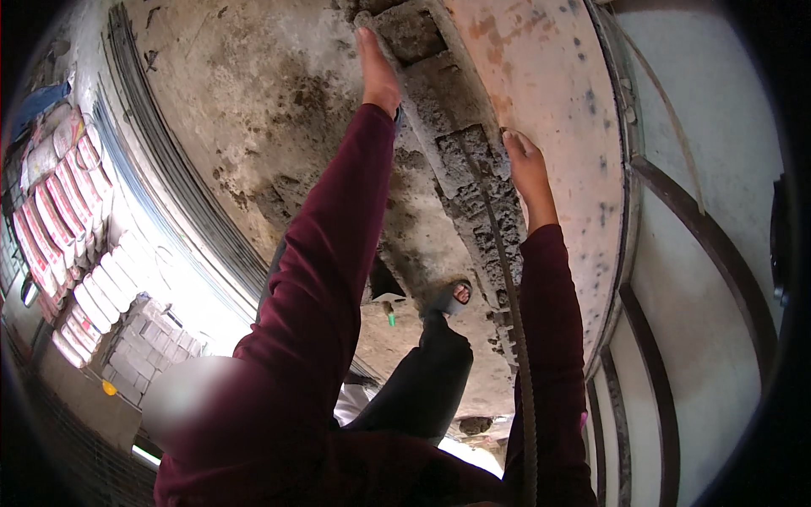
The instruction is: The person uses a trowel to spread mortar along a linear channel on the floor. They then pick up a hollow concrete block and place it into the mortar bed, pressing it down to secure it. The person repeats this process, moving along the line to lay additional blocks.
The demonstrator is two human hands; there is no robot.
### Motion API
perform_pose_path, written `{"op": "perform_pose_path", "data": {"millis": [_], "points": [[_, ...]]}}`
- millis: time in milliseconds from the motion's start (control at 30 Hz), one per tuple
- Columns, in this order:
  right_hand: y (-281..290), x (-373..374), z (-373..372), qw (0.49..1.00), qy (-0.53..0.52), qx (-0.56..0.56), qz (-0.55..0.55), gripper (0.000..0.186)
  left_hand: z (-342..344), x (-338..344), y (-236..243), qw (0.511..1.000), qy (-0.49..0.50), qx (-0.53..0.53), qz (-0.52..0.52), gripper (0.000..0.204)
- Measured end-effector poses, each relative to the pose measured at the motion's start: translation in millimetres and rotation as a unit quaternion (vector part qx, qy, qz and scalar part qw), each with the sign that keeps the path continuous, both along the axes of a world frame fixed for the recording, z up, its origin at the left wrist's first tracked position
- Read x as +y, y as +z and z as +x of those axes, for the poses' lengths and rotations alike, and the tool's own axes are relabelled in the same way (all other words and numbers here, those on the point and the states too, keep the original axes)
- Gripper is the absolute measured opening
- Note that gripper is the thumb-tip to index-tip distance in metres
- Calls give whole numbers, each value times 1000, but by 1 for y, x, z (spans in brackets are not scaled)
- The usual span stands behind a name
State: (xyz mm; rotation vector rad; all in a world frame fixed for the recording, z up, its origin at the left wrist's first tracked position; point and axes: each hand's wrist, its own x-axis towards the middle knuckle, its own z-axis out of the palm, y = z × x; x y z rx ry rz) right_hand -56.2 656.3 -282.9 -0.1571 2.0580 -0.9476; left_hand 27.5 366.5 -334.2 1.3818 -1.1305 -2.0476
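Observation:
My left hand [378, 78] reaches to the upper middle, closed at the head of a long grey bar [420, 135] that looks coated with cement. Its fingers are mostly hidden on the far side. My right hand [530, 173] is at the right edge of the rough wet cement strip [477, 182], thumb on top and fingers curled. What it grips, if anything, is hidden. A long thin ribbed rod [508, 287] runs from the cement down beside my right forearm. Dark rectangular recesses [409, 32] show at the strip's far end.
A pale pinkish spotted board [553, 110] lies right of the strip, beside a ribbed wall [705, 338]. Bundled metal rods [173, 160] and stacked bags [63, 207] are at left. A sandalled foot [459, 294] and a small green object [391, 319] are below.

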Motion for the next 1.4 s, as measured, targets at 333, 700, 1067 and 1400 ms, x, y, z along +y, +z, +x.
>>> {"op": "perform_pose_path", "data": {"millis": [333,700,1067,1400], "points": [[8,0,-3,997,54,55,-6,49,-1,13,27,998,-35,-28,48,109],[5,-4,12,984,80,151,48,42,21,40,37,995,13,-15,101,102],[11,-13,3,986,57,158,12,34,49,148,22,976,70,-73,191,94],[57,-125,-24,806,89,38,-584,20,53,149,18,983,64,-57,164,91]]}}
